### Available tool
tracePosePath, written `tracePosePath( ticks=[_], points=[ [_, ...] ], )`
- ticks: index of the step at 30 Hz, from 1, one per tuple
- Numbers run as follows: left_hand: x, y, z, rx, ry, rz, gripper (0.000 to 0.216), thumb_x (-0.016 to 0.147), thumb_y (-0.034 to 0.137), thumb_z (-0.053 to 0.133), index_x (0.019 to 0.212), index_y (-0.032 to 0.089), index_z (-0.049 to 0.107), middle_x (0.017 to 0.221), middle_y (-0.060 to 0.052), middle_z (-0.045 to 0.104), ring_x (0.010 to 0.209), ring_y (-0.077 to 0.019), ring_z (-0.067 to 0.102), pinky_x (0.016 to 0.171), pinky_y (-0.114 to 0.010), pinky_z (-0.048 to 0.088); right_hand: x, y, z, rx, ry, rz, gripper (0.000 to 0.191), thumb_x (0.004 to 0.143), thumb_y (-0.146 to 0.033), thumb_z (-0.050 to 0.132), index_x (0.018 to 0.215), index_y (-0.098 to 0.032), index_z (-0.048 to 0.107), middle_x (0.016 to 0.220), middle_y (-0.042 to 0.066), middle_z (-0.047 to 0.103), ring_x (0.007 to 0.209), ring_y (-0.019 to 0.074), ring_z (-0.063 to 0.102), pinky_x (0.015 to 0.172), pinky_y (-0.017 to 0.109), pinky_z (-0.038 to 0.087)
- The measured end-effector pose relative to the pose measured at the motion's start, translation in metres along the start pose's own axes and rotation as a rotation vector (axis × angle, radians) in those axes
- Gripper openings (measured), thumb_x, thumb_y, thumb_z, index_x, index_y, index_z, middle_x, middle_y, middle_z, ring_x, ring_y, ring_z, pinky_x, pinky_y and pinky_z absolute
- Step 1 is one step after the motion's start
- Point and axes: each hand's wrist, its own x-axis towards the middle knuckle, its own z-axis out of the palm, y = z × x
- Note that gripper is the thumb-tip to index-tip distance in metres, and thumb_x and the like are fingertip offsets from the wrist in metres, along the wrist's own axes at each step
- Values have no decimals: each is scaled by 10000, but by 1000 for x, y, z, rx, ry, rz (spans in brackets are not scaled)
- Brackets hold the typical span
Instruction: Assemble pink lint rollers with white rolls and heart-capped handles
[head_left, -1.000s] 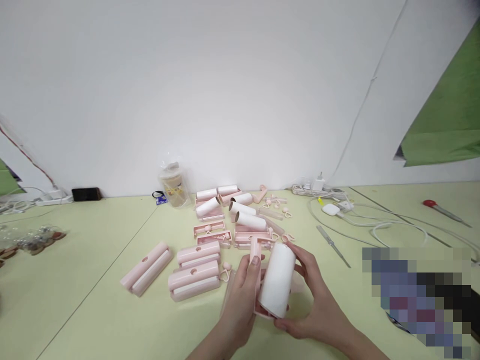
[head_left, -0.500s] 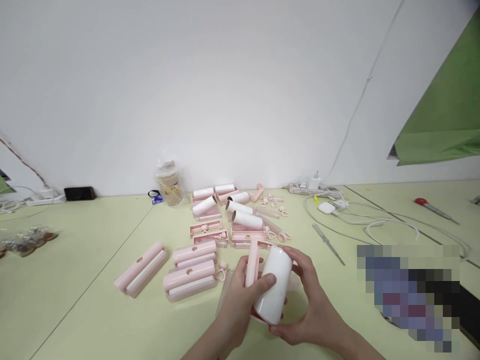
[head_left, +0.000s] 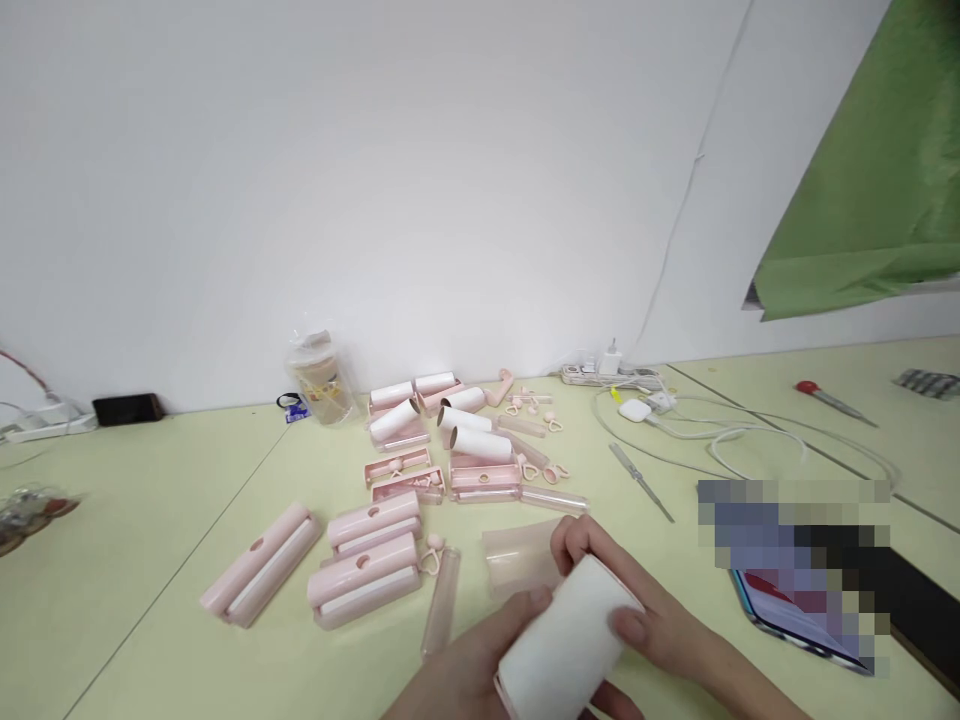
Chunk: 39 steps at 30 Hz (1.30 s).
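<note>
The main risk, in this inspector's judgement, is a skewed or slipping roll: the white, smooth-faced cylindrical roll (head_left: pixel 574 640) sits tilted between the hands, and uneven pressure from the two thumbs could push one end out of line or dent the outer layer. A second risk is that the glossy pink plastic edge (head_left: pixel 504 695) showing at the roll's lower end binds against it if forced at an angle; whether the roll is fully seated there cannot be told. Both hands are closed on the roll together. The left hand (head_left: pixel 480 655) grips its left side, thumb along the upper edge; the right hand (head_left: pixel 645 610) grips its right side, thumb pressed on the white face, with the other fingers curled about the far end. The roll thus lies directly between the palms, off the table. Just beyond the hands rests a curved translucent pink plastic cover (head_left: pixel 517 560), and near the left hand, on its left, a narrow translucent pink plastic piece (head_left: pixel 441 600); an elbow sweep to that side could knock the latter.
</note>
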Motion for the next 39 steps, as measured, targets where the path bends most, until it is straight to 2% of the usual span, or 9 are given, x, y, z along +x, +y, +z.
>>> tracePosePath(
  ticks=[3, 7, 11, 14, 18, 22, 25, 32, 39],
  points=[
    [0, 8, 6, 106, 81, -4, 597, 742, 593, 452, 1026, 83, 577, 886, -142, 628, 600, -151, 589, 546, -234, 436, 3, -2, 4, 66, -10, 138, 539, 670, -760, 408, 795, -236, 378, 696, -26, 415, 590, 143, 440, 516, 246, 388],
    [-1, 18, 15, 321, 236, 129, 512, 655, 470, 610, 1080, 212, 486, 880, -50, 580, 628, -180, 606, 563, -302, 459, 5, -1, 9, 81, -69, 319, 453, 728, -661, 475, 771, -224, 361, 675, -39, 457, 563, 127, 477, 482, 222, 386],
    [-1, 17, 20, 532, 279, 123, 486, 536, 200, 704, 988, 194, 525, 755, -10, 587, 547, -116, 551, 505, -230, 423, 1, -3, 11, 99, -91, 364, 318, 820, -543, 438, 805, -235, 361, 682, -43, 511, 541, 135, 532, 470, 230, 411],
    [-3, 18, 21, 533, 239, 93, 388, 522, 123, 628, 901, 168, 562, 717, -10, 595, 513, -104, 533, 485, -225, 423, -2, -14, 2, -35, -152, 327, 219, 797, -316, 521, 963, -262, 388, 780, -25, 580, 647, 171, 586, 570, 282, 466],
    [-9, 26, 20, 532, 184, 65, 416, 522, 115, 587, 936, 159, 578, 774, -39, 622, 501, -109, 540, 494, -244, 438, -3, -28, -9, -379, -125, 177, 518, 631, -64, 560, 1074, -318, 481, 968, -11, 615, 849, 208, 583, 744, 323, 472],
    [-12, 28, 20, 567, 137, 35, 320, 497, 109, 608, 812, 162, 583, 689, -15, 594, 599, -159, 577, 505, -243, 428, -8, -29, -8, -481, -63, 125, 511, 664, -84, 529, 1108, -337, 530, 951, -8, 653, 812, 217, 610, 692, 313, 490],
    [-11, 24, 23, 562, 40, 36, 275, 482, 109, 620, 749, 162, 583, 642, 14, 540, 680, -170, 573, 559, -240, 408, -18, -33, -5, -463, -64, 104, 468, 634, -76, 543, 1031, -319, 599, 887, -11, 679, 752, 214, 622, 650, 287, 490],
    [-1, 16, 13, 690, -129, 11, 319, 458, 149, 671, 753, 153, 549, 692, 31, 518, 631, -112, 455, 584, -234, 341, -30, -63, -3, -528, -244, 281, 335, 610, -35, 470, 854, -212, 617, 758, -15, 653, 670, 148, 594, 591, 196, 433],
    [-6, 17, 11, 839, -178, 29, 302, 517, 255, 674, 771, 172, 533, 761, 23, 503, 689, -131, 457, 638, -263, 360, -30, -75, -6, -589, -321, 280, 391, 630, -39, 455, 951, -199, 610, 863, 32, 666, 783, 186, 604, 665, 225, 436]
  ],
)
